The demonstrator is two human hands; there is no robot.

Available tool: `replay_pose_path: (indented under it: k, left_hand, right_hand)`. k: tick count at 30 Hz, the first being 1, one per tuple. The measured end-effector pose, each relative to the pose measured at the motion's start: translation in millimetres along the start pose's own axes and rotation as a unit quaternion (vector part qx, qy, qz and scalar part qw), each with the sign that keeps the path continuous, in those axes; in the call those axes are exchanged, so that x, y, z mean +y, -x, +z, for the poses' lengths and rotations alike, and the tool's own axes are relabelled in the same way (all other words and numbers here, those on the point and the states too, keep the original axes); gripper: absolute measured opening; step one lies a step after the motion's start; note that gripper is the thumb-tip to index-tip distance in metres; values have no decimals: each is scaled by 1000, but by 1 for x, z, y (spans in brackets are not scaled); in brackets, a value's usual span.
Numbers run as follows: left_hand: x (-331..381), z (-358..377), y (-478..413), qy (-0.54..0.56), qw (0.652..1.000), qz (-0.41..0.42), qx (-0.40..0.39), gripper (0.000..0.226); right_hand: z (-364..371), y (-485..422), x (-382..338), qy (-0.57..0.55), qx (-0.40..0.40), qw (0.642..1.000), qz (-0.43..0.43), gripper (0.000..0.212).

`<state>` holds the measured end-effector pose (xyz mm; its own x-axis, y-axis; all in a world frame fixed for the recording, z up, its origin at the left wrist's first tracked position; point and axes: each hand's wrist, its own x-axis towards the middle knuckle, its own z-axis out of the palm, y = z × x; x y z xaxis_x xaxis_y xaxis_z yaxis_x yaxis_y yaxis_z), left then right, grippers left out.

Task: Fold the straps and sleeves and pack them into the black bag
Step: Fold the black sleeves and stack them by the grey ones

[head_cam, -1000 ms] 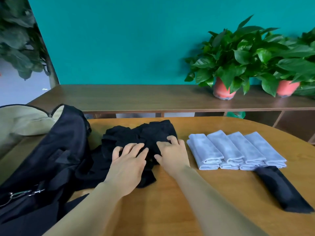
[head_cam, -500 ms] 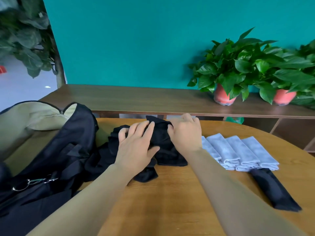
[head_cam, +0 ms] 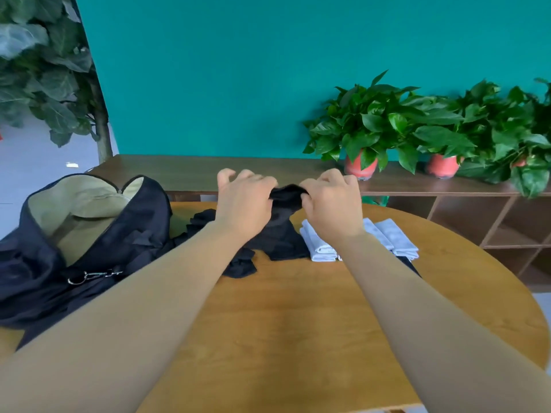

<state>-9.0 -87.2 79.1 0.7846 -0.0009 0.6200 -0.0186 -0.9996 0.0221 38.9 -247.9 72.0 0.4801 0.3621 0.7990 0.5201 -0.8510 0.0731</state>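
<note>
Black sleeve (head_cam: 287,194) lifted (tail trailing), pinched between left hand (head_cam: 243,204), right hand (head_cam: 332,207).

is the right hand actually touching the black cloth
Touching. The head view shows the right hand pinching the top of the black cloth; the left hand pinches it too.

**Tally on the tabletop (head_cam: 298,323)**

Two hands, the left hand (head_cam: 244,204) and right hand (head_cam: 331,207); one black sleeve (head_cam: 287,193) pinched between them; one black bag (head_cam: 119,234) at nine o'clock; three folded white sleeves (head_cam: 319,245) showing at two o'clock; three red pots (head_cam: 360,167) beyond.
</note>
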Motion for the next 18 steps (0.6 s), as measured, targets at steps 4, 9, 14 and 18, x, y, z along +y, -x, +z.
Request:
replay_pose_path:
  k: [4,9,14,18]
  left_hand:
    - [7,-7,46,48,995,32,-82,27]
    - [16,4,129,106,973,82,-186,23]
    - [19,22,185,101,951,102,-273,23]
    - [14,23,199,129,942,105,-291,29]
  right_hand:
    - [-27,60,4,-37,-36,998,-25,8]
    - [-50,143,-6,-59,-169,983,-36,14]
    - [-57,192,-22,-95,-289,952,-26,22]
    - [-65,203,-29,-124,-352,927,-37,31]
